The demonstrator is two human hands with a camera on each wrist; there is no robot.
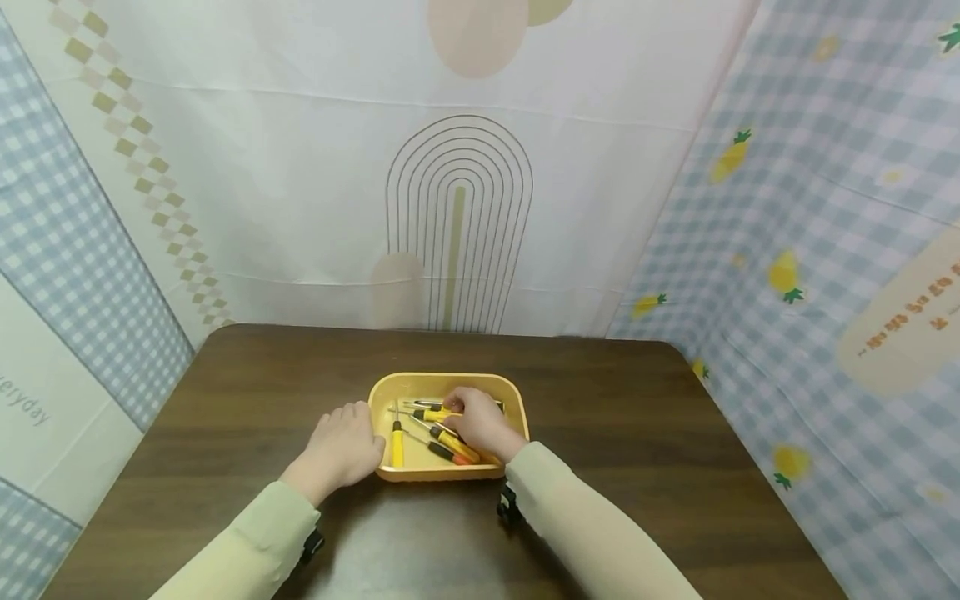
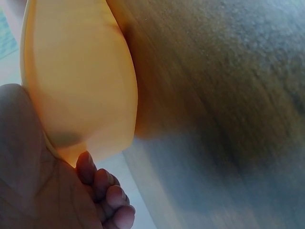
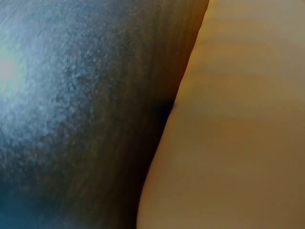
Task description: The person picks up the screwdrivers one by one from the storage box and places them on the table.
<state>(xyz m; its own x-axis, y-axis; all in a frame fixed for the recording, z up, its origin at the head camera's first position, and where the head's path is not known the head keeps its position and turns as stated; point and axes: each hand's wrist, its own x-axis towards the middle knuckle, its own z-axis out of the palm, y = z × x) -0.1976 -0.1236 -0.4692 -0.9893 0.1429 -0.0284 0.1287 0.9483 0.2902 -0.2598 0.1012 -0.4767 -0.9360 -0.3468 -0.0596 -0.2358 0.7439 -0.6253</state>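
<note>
A left hand (image 1: 341, 443) curls around one end of a yellow tray (image 1: 441, 475) as the right hand (image 1: 480, 421), whether pinching unclear, reaches among screwdrivers (image 1: 441, 451) inside, likely light, stiff, best gripped by their handles (image 1: 397, 448).

A dark wood-grain table (image 1: 637, 417) with rounded far corners fills the near part. On the far side hangs a white cloth (image 1: 300, 183) printed with nested arches (image 1: 456, 225) and, toward its left, checkered diamonds (image 1: 146, 184). Blue-and-white fabric (image 1: 75, 225) lines the left; pineapple-printed checked cloth (image 1: 750, 333) hangs right.
</note>
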